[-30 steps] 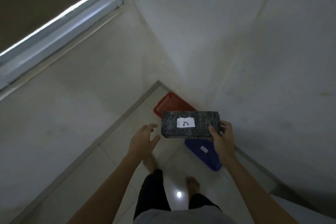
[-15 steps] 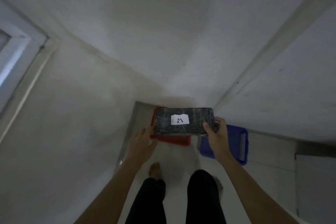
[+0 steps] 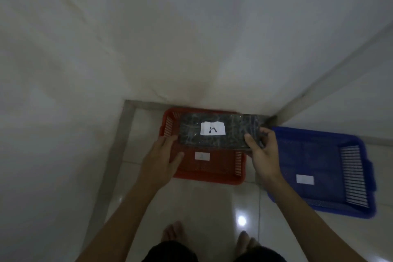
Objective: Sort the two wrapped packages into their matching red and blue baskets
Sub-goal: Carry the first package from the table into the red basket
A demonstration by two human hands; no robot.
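Package [image 3: 217, 132] now hangs over the red basket [image 3: 212, 176], right hand [image 3: 262, 151] fingers clamped on its end, left hand [image 3: 161, 155] fingers steadying the other end; likely dropping in next.

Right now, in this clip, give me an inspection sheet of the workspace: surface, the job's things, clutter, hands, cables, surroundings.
Surface: glossy tiled floor with a lamp glare spot; dim light.
Job's things: dark wrapped package with a white label, held over the red basket; blue basket to its right holds no package. Each basket has a white tag inside; the writing is too blurred to read. The second package is not in view.
Clutter: nothing seen.
Hands: left hand on the package's left end, with its fingers spread; right hand grips the right end.
Cables: nothing seen.
Surroundings: white walls meeting in a corner behind the baskets; the person's bare feet at the bottom edge.
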